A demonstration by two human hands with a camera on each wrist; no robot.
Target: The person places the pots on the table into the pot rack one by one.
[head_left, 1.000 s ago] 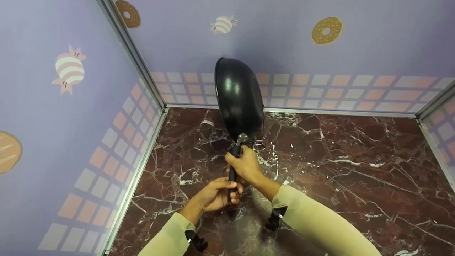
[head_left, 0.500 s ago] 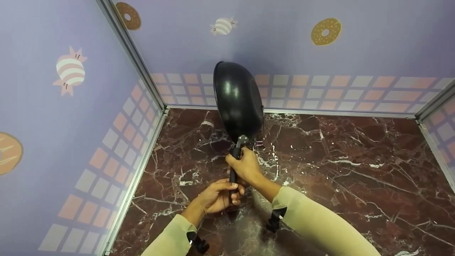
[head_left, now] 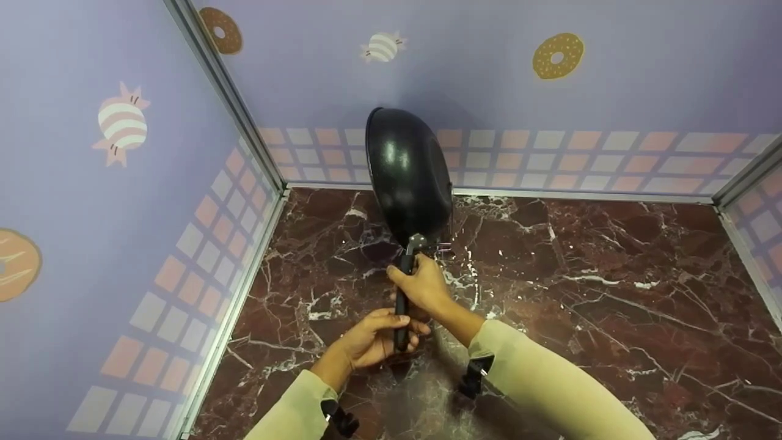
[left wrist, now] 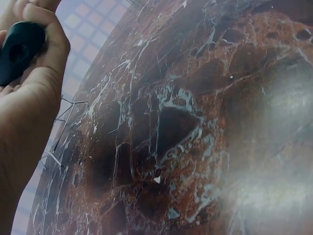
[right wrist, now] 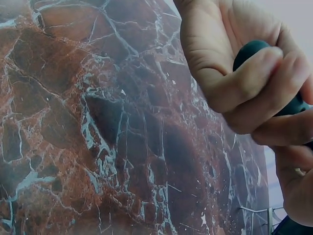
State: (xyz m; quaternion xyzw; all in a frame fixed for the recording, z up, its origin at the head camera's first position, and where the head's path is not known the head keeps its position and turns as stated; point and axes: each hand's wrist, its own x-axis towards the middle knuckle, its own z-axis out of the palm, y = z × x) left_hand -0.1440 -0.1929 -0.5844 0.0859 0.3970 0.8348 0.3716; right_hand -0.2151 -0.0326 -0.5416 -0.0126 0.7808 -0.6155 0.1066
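A black wok [head_left: 406, 171] stands on its side with the rim facing left and the flat base facing right. Its long black handle [head_left: 401, 304] points down towards me. My right hand [head_left: 426, 286] grips that handle close to the metal joint, thumb across the top. Lower down, my left hand [head_left: 372, 339] holds the handle's end between thumb and fingers. In the left wrist view the rounded handle end [left wrist: 19, 51] shows in the left hand. The inside of the wok is turned away from view.
Thin wire rack parts [left wrist: 63, 115] stand on the dark red marbled surface [head_left: 580, 293] behind the hands, mostly hidden by the wok in the head view. A purple patterned wall [head_left: 489, 79] rises at the back, another [head_left: 79, 201] at the left.
The wok has come down slightly in the head view. The fingers of my left hand have loosened and spread a little, baring more of the handle end. My right hand keeps its grip.
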